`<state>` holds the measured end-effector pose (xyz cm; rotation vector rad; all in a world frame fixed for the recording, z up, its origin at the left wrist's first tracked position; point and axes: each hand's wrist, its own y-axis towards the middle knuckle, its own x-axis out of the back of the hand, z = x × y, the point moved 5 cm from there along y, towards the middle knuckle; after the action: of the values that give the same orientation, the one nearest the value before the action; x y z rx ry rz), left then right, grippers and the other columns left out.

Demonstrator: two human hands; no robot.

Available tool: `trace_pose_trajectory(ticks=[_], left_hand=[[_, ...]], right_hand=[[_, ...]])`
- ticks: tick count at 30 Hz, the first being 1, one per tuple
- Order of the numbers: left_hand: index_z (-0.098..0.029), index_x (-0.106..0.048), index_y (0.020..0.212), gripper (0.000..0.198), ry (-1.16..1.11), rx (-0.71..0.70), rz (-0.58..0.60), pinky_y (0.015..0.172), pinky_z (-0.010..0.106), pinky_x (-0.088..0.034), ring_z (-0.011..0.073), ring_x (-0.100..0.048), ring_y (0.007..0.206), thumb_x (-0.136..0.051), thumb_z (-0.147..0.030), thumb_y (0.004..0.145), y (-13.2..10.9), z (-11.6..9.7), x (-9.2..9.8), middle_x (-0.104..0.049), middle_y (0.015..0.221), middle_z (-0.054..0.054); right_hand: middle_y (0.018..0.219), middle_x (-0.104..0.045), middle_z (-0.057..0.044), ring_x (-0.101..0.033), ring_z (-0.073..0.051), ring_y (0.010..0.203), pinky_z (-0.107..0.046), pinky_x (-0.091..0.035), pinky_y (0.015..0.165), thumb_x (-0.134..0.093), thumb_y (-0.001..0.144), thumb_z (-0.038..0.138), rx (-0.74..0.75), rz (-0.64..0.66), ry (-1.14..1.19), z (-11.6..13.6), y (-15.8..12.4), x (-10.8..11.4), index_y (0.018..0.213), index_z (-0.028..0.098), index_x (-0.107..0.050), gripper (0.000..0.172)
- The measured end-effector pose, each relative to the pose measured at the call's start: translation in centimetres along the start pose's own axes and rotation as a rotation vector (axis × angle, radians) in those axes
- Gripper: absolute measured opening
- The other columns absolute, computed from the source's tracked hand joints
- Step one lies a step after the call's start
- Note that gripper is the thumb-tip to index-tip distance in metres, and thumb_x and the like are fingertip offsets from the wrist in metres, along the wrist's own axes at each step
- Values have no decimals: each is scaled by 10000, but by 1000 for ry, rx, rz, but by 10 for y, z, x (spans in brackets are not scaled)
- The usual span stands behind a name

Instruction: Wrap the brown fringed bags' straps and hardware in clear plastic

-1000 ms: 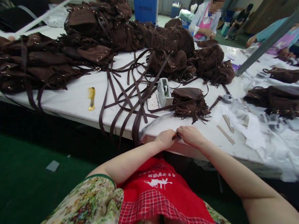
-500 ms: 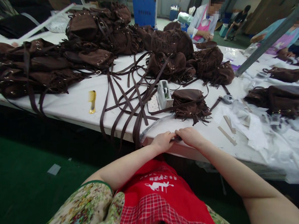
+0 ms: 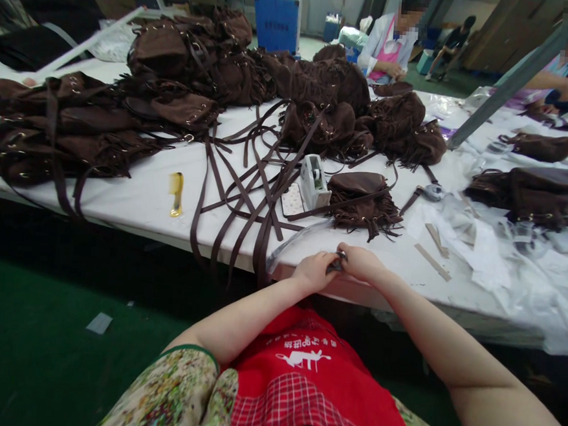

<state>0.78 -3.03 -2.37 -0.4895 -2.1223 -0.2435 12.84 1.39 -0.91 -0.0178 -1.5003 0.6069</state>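
Observation:
My left hand (image 3: 313, 271) and my right hand (image 3: 362, 262) meet at the near edge of the white table (image 3: 134, 196), fingers pinched together on a small dark strap end with a metal clasp (image 3: 337, 262). A strip in clear plastic (image 3: 294, 240) curves away from my hands toward the left. Just beyond lie a small brown fringed bag (image 3: 363, 199), a white tape dispenser (image 3: 313, 180) and a spread of loose brown straps (image 3: 246, 197).
Heaps of brown fringed bags (image 3: 211, 65) cover the far half of the table. A yellow comb (image 3: 176, 192) lies at left. Clear plastic wrapping (image 3: 513, 268) and more bags (image 3: 548, 192) lie at right. Other people sit at the far side (image 3: 390, 42).
Both hands stayed together at the table edge, fingers shifting slightly on the small piece. The camera tilted a little.

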Motion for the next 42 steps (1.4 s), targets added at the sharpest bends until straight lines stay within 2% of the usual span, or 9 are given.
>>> trace_pose_trajectory(ticks=[6, 11, 15, 20, 24, 30, 33, 38, 42], left_hand=[[-209, -608, 998, 215, 37, -33, 57, 817, 303, -491, 202, -624, 908, -514, -354, 871, 2, 8, 7, -654, 986, 46], [-168, -582, 1000, 221, 63, 181, -16, 800, 336, -502, 227, -629, 902, -451, -308, 889, 6, -5, -8, -649, 977, 96], [-176, -564, 1039, 218, 42, 136, -27, 811, 328, -501, 217, -625, 915, -454, -279, 882, 5, -9, -14, -642, 1004, 85], [-240, -549, 1137, 307, 69, -35, 27, 802, 304, -499, 204, -619, 920, -502, -391, 874, -4, 5, 6, -633, 1020, 41], [-221, -597, 1027, 242, 146, -69, 92, 807, 306, -496, 204, -628, 906, -476, -380, 891, -7, 5, 13, -644, 994, 46], [-169, -568, 1034, 225, 119, 141, -10, 774, 321, -509, 213, -637, 873, -422, -285, 909, 1, -9, -11, -652, 973, 83], [-174, -557, 1037, 210, 95, 132, -13, 788, 318, -508, 205, -631, 890, -429, -281, 908, 1, -10, -17, -644, 1003, 77], [-235, -524, 1174, 319, 34, -78, 25, 852, 298, -487, 184, -610, 972, -513, -366, 884, -8, 2, 2, -628, 1085, 36], [-231, -577, 1075, 245, 105, -106, 78, 819, 295, -493, 188, -619, 940, -476, -374, 904, -11, 7, 9, -635, 1053, 35]], right_hand=[[947, -713, -69, -639, -212, 869, -265, -360, 693, -430, 901, 302, 279, -3, -80, 9, 1, 11, 1019, 229, -612, 230], [914, -709, -114, -645, -236, 838, -277, -363, 658, -443, 890, 392, -9, -98, 35, -2, 4, 2, 1109, 161, -574, 344], [910, -706, -102, -642, -217, 809, -264, -338, 610, -448, 877, 300, -83, -112, 84, -4, 2, -6, 1090, 170, -565, 275], [897, -694, -57, -630, -196, 807, -253, -343, 648, -458, 892, 261, 221, -65, -63, 6, -1, 2, 1010, 230, -609, 194], [937, -676, -69, -624, -197, 871, -252, -365, 719, -469, 894, 231, 404, -57, -123, 14, -3, 7, 1021, 229, -626, 201], [903, -700, -122, -643, -232, 824, -275, -377, 652, -463, 886, 361, -61, -79, 100, -3, 3, -4, 1168, 137, -535, 367], [925, -702, -122, -641, -224, 823, -270, -363, 637, -453, 875, 297, -112, -68, 118, -2, 0, -8, 1124, 150, -542, 303], [956, -699, -83, -630, -214, 843, -267, -360, 673, -445, 885, 276, 137, -26, -23, 8, -3, 3, 1094, 214, -575, 254], [973, -687, -67, -625, -217, 892, -274, -366, 725, -436, 903, 274, 383, -8, -87, 17, -3, 9, 1079, 249, -605, 245]])
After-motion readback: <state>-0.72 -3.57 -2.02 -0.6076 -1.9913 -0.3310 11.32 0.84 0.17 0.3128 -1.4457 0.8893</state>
